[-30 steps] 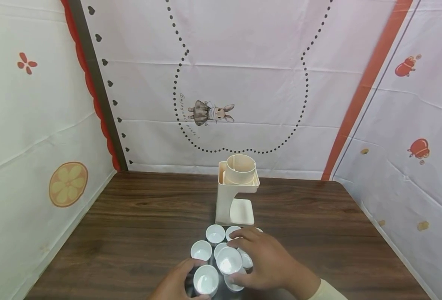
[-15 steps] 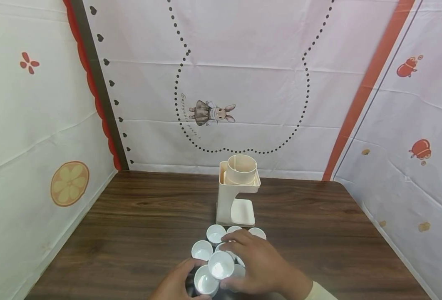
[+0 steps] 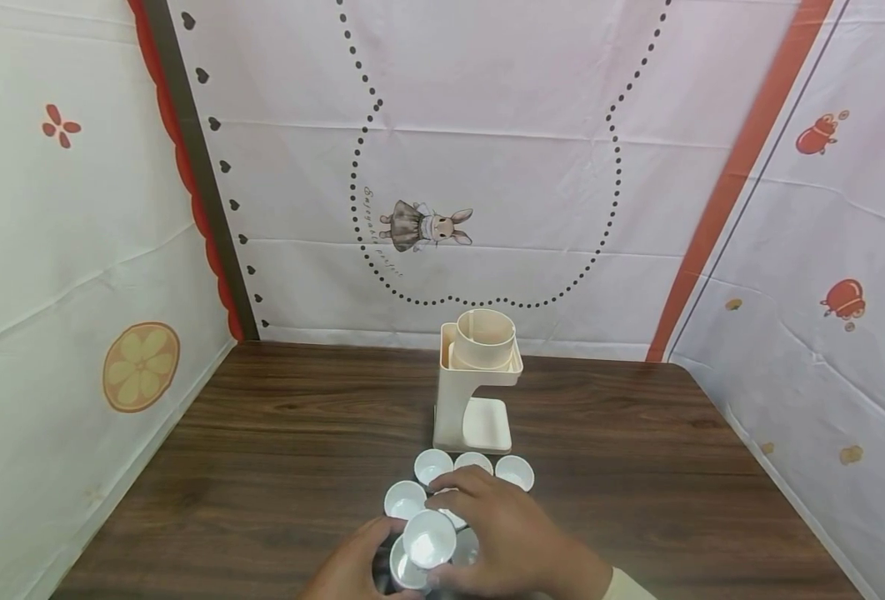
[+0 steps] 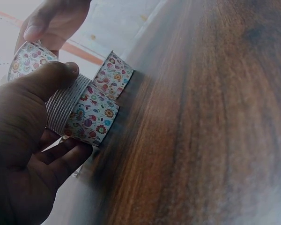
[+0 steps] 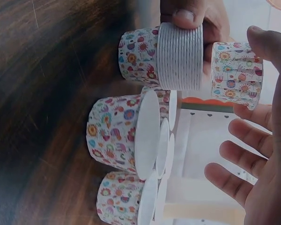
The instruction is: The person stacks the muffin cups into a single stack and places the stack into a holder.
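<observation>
My left hand [image 3: 356,562] grips a nested stack of paper baking cups [image 5: 180,56], white inside with a floral print outside. The stack's piled rims show in both wrist views. Between thumb and index finger, my right hand [image 3: 506,529] pinches a single paper baking cup [image 3: 429,540], its other fingers spread. This cup is over the mouth of the stack, a small gap apart in the right wrist view [image 5: 236,75]. Several more cups stand upright around them, including a back-left cup [image 3: 432,468] and a back-right cup [image 3: 514,472]. My right hand partly hides some of them.
Behind the cups stands a cream plastic stand [image 3: 453,408] with a round cylinder [image 3: 483,337] on top and a square base tray [image 3: 487,425]. Dark wooden table [image 3: 300,433] extends to both sides. Printed cloth walls [image 3: 517,183] enclose the back and sides.
My right hand has moved left and slightly down with the pinched cup, from beside the stack to over it. The back-right cup has come into fuller view. My left hand has stayed around the stack.
</observation>
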The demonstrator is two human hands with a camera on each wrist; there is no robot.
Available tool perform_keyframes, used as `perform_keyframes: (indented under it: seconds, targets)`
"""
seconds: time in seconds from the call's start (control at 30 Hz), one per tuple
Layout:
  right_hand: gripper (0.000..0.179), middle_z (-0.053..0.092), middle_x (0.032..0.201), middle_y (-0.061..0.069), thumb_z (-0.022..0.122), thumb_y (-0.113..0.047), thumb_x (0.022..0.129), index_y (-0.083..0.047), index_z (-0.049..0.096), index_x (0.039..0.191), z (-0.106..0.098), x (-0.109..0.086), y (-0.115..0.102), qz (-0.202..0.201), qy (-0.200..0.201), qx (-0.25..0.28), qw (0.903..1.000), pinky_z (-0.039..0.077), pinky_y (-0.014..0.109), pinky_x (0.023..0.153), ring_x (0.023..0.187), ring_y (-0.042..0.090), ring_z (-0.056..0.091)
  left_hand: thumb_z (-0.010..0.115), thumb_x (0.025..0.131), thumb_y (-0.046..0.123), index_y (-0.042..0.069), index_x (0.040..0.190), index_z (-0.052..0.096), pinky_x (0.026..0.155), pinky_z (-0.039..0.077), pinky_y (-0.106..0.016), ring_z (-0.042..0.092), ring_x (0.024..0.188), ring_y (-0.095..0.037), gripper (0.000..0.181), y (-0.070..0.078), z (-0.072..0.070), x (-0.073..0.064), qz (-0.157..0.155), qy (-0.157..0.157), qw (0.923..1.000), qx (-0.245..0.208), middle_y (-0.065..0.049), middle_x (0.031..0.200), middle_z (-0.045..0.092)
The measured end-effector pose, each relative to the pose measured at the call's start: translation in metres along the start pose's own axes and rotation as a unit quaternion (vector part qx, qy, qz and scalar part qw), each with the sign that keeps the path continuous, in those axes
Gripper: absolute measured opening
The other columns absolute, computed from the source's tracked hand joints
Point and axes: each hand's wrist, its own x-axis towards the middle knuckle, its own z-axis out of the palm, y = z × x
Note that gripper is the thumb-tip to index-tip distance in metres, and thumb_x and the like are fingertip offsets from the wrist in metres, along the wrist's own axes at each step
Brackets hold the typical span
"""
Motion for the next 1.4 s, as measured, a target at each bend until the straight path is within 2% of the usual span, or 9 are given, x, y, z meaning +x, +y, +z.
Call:
perform_keyframes:
  seconds: [0.37, 0.6, 0.77, 1.03, 1.17, 1.4]
  targets:
    - [0.057, 0.057, 0.135, -0.010, 0.081, -0.057, 0.078, -0.023, 0.068, 0.122, 0.006, 0.001, -0.005, 0.006, -0.022, 0.000, 0.9997, 0.052, 0.031, 0.089, 0.123, 0.006, 0.053, 0.089, 0.076, 0.051, 0.013, 0.125, 0.064, 0.087, 0.053, -0.035, 0.058, 0.100, -0.007, 0.067, 0.004, -0.004, 0.002, -0.057, -0.034, 0.9977, -0.014, 0.011, 0.115, 0.063]
    - [0.058, 0.056, 0.136, -0.011, 0.082, -0.056, 0.078, -0.022, 0.068, 0.122, 0.009, 0.001, -0.007, -0.001, -0.023, 0.002, 0.9997, 0.052, 0.030, 0.087, 0.123, 0.006, 0.053, 0.089, 0.075, 0.051, 0.013, 0.126, 0.064, 0.088, 0.053, -0.036, 0.059, 0.102, -0.008, 0.068, 0.003, -0.002, 0.002, -0.028, -0.017, 0.9994, 0.007, 0.008, 0.116, 0.064]
    - [0.061, 0.054, 0.138, -0.014, 0.080, -0.059, 0.078, -0.023, 0.066, 0.125, 0.012, 0.000, -0.006, 0.006, -0.036, 0.007, 0.9993, 0.052, 0.029, 0.083, 0.123, 0.004, 0.051, 0.090, 0.075, 0.050, 0.013, 0.127, 0.064, 0.087, 0.053, -0.036, 0.059, 0.101, -0.008, 0.069, 0.004, -0.002, 0.002, -0.046, -0.031, 0.9984, -0.009, 0.008, 0.116, 0.063]
    - [0.065, 0.055, 0.136, -0.013, 0.085, -0.056, 0.073, -0.023, 0.066, 0.126, 0.014, -0.002, -0.004, 0.008, -0.048, -0.004, 0.9988, 0.053, 0.032, 0.087, 0.123, 0.005, 0.051, 0.090, 0.073, 0.051, 0.013, 0.124, 0.064, 0.081, 0.052, -0.031, 0.058, 0.095, -0.005, 0.068, 0.005, -0.004, 0.000, -0.074, -0.042, 0.9956, -0.040, 0.013, 0.108, 0.061]
    - [0.065, 0.055, 0.135, -0.014, 0.083, -0.059, 0.075, -0.023, 0.065, 0.125, 0.014, -0.004, -0.002, 0.001, -0.040, -0.001, 0.9992, 0.053, 0.032, 0.084, 0.122, 0.005, 0.052, 0.091, 0.073, 0.051, 0.014, 0.123, 0.064, 0.081, 0.052, -0.032, 0.058, 0.095, -0.005, 0.068, 0.005, -0.002, -0.001, -0.064, -0.031, 0.9967, -0.038, 0.013, 0.108, 0.061]
    - [0.070, 0.055, 0.136, -0.012, 0.086, -0.058, 0.070, -0.022, 0.065, 0.126, 0.013, -0.011, 0.004, -0.001, -0.038, -0.013, 0.9992, 0.051, 0.032, 0.093, 0.124, 0.007, 0.051, 0.094, 0.071, 0.041, 0.017, 0.125, 0.064, 0.085, 0.051, -0.033, 0.058, 0.099, -0.006, 0.066, 0.003, -0.001, -0.001, -0.035, -0.014, 0.9986, -0.038, 0.013, 0.112, 0.062]
